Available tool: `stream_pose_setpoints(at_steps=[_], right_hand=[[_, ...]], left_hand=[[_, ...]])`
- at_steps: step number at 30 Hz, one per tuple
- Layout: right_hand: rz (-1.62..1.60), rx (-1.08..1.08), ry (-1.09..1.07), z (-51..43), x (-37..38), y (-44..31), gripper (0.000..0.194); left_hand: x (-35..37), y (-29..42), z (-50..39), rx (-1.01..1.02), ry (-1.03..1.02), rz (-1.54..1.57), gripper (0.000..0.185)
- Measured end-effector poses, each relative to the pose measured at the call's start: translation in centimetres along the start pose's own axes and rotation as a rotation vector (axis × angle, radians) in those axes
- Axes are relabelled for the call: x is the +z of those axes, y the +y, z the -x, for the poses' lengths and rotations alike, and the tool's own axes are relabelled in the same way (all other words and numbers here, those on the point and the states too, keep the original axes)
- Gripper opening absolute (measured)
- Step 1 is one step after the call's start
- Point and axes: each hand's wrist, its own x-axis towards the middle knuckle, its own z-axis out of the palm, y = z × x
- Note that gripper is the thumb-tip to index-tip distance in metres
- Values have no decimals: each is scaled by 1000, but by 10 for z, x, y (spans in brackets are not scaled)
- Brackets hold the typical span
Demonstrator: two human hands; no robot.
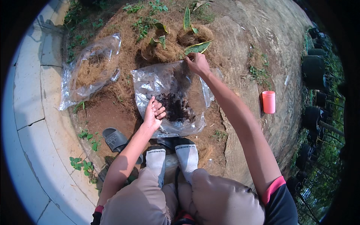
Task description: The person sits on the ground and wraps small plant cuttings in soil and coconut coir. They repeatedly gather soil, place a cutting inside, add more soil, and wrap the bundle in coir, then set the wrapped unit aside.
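Observation:
A clear plastic bag (194,123) lies flat on the ground before my feet, with dark soil (175,107) on or inside it. Above its left part is my left hand (154,112), fingers curled in and thumb up, with nothing visible in it. My right hand (198,63) is at the bag's far edge, thumb and fingertips close together. Just beyond those fingertips is a green, yellow-edged snake plant leaf (198,47); whether they pinch the leaf, the bag or something small is unclear. Fibre-wrapped snake plant cuttings (166,52) stand behind the bag.
To the left, another clear bag (66,90) holds brown coir fibre (91,71). A grey slide sandal (115,139) sits near my left forearm. Over on the rock slab (242,92) stands a pink plastic cup (269,102). Black plant pots (313,71) line the right side; concrete paving (31,95) runs along the left.

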Motion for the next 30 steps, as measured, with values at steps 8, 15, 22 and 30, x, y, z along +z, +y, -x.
stream_pose_setpoints(at_steps=[8, 15, 22, 30], right_hand=[[-154, 248, 72, -11, 22, -8, 30], [-610, 417, 82, 22, -16, 13, 19], [-906, 507, 91, 65, -76, 38, 24], [-838, 398, 293, 121, -86, 72, 35]], left_hand=[[-3, -1, -4, 18, 35, 41, 48], [-4, 2, -17, -2, 36, -1, 47], [-5, 3, -22, -26, 47, 33, 47], [-2, 9, -16, -49, 43, -10, 51]])
